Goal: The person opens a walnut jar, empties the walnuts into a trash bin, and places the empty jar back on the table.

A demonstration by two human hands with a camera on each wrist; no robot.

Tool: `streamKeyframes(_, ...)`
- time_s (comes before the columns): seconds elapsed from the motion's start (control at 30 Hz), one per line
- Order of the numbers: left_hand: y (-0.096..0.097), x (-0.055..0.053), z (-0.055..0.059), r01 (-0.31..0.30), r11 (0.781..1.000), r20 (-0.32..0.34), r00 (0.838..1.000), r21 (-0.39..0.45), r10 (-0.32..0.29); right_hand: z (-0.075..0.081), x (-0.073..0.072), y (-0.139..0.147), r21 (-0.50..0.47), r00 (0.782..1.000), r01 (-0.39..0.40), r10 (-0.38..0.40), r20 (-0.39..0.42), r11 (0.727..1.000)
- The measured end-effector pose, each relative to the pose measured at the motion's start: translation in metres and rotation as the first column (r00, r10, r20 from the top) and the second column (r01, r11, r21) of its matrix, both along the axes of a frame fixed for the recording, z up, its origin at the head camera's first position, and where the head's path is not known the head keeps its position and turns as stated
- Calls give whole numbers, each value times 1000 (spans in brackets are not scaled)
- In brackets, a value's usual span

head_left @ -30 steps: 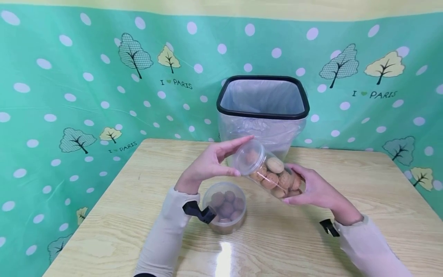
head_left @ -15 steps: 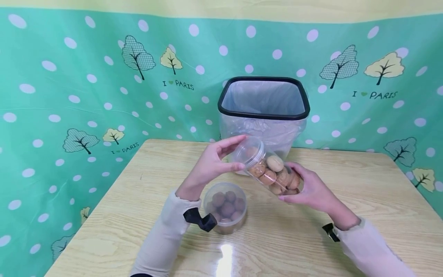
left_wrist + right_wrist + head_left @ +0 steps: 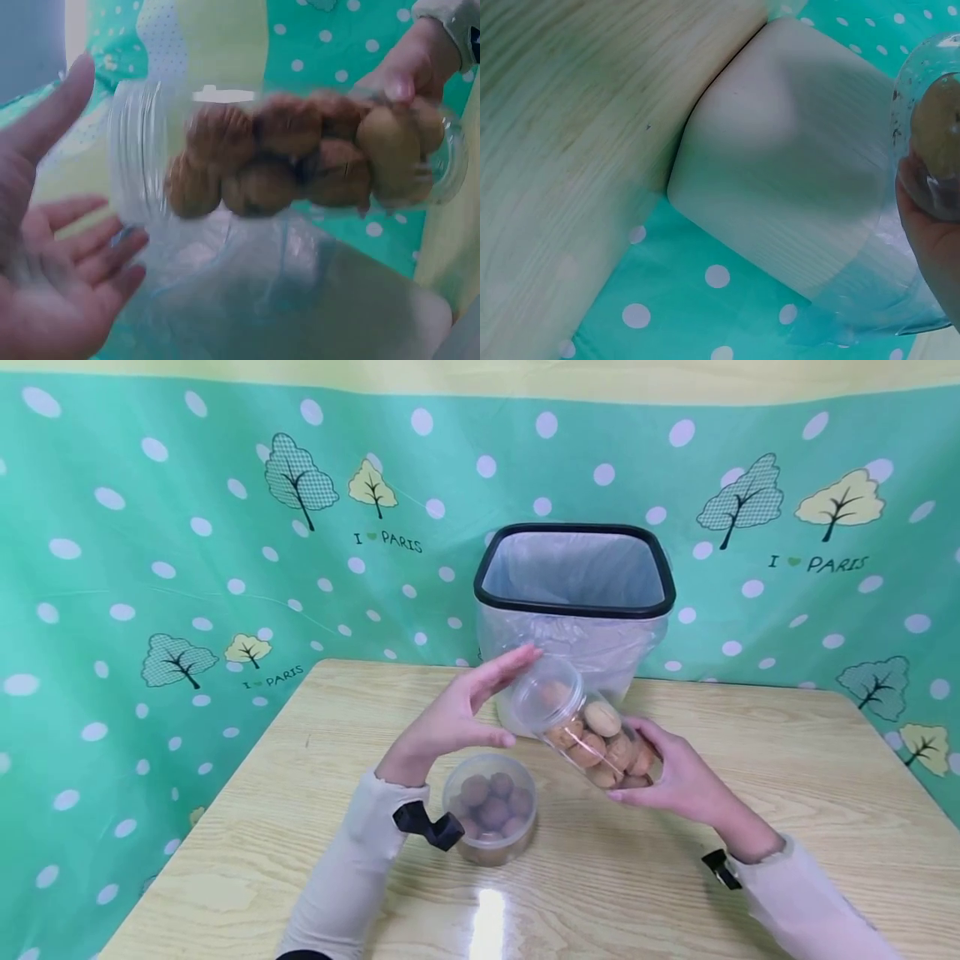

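A clear plastic jar [image 3: 588, 735] of walnuts [image 3: 277, 154] is held tilted in the air, its ribbed lid end [image 3: 546, 692] up and to the left. My right hand [image 3: 678, 777] grips the jar round its base end; in the right wrist view only part of that hand [image 3: 934, 244] shows at the right edge. Beside the lid my left hand [image 3: 450, 718] is spread, thumb and fingers apart. The left wrist view shows this left hand [image 3: 60, 262] with its fingers extended next to the lid, a gap between thumb and jar.
Left of centre on the wooden table [image 3: 300, 827] stands a round clear tub [image 3: 491, 852] of brown balls, close to my left wrist. Behind the jar is a bin [image 3: 637, 647] with a black rim and a clear liner. A green dotted curtain [image 3: 225, 510] hangs behind.
My left thumb and fingers have come away from the lid end and spread wider. The right hand keeps its grip, with the jar nearly in the same place.
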State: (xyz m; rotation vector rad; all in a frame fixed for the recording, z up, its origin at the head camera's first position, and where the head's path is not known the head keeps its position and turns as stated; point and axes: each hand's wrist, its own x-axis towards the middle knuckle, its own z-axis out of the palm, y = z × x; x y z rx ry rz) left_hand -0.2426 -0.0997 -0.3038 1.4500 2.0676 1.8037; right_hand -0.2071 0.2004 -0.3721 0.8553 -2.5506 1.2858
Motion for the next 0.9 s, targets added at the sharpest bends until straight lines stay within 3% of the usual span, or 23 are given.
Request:
streamKeyframes(0.1,-4,-5,-1,138,990,-52,989,-11,-139,1,2,4,-15,998,-53,54,30,998)
streamKeyframes(0.23,-6,-7,0,248,968,-59,967,-29,-249,1,5,8,-5,990,-125,125,63,992)
streamKeyframes(0.37,-4,-4,1,299,953,-57,952,-42,-301,2,9,9,26,984,-161,158,78,987)
streamKeyframes(0.5,-2,-2,1,288,957,-59,955,-35,-289,3,11,9,26,984,-157,155,90,987)
streamKeyframes(0.63,1,2,1,209,978,-40,977,-20,-210,3,12,9,35,990,-116,112,89,993)
streamKeyframes(0.77,7,8,0,8,1000,-2,1000,-25,-8,2,12,7,60,999,-26,23,47,998)
streamKeyframes(0.83,11,12,0,-116,992,21,993,-41,117,1,11,5,60,1000,26,-27,10,998)
streamKeyframes(0.9,14,15,1,-230,972,29,972,-56,232,-1,10,2,45,998,62,-61,-28,997)
